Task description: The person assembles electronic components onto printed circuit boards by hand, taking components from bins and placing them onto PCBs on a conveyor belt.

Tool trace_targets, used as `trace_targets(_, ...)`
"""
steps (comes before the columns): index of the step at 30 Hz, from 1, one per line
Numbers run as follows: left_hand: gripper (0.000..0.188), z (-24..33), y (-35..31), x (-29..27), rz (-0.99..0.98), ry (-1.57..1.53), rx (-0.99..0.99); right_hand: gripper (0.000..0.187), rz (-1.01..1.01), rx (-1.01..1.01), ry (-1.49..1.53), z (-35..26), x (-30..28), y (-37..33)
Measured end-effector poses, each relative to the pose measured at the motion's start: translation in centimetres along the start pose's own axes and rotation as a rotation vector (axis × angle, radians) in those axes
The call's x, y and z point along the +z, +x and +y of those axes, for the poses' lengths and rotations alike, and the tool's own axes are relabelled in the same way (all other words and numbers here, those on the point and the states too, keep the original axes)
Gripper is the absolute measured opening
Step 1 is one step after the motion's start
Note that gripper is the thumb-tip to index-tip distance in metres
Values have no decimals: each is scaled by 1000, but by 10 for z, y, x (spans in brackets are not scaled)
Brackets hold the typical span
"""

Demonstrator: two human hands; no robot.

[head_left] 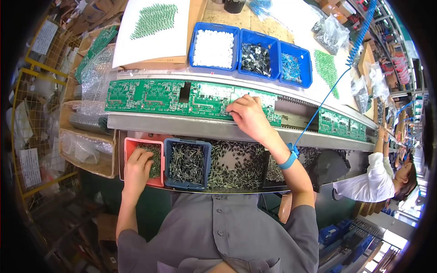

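Right hand (248,114) at the circuit board (208,101), left hand (137,166) in the pink bin (130,146).
I can't tell if either grip is closed; crooked pressing might shift the board.

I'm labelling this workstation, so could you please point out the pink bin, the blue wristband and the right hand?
Pink bin (156,182), head view: near wall.
Blue wristband (288,161), head view: strap's middle.
Right hand (250,117), head view: its back.

The person's left hand (138,170) curls downward at lower left, fingers bent, as the right hand (246,113) reaches farther forward, fingertips drawn together.
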State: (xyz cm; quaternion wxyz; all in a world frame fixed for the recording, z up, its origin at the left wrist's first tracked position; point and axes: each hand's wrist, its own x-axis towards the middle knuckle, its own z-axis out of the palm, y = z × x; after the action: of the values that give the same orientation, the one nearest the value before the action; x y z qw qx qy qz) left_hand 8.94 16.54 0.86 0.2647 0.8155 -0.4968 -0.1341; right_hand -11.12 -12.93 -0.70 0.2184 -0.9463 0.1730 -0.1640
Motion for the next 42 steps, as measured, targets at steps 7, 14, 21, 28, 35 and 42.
trace_targets(7, 15, -7, 4, 5, -41, 113, 72, 18, 48, -48, -117, -8, -11, -4)
trace_targets(14, 8, -7, 5, 8, 0, 59, 66, 15, 292, 634, -68, -3, -96, -102)
trace_targets(21, 10, -17, 2, 7, 30, 5, 82, 12, 229, 1073, -283, 19, -104, -221)
trace_targets(28, 13, -14, 2, 13, -25, -69, -52, 16, 266, 1060, -280, 19, -76, -237)
trace_targets(35, 13, -15, 3, 11, -32, -17, 93, 12, 298, 1046, -239, 32, -52, -243)
trace_targets(42, 13, -22, -2, 11, 7, -140, -59, 18, 470, 984, -108, -1, -89, -203)
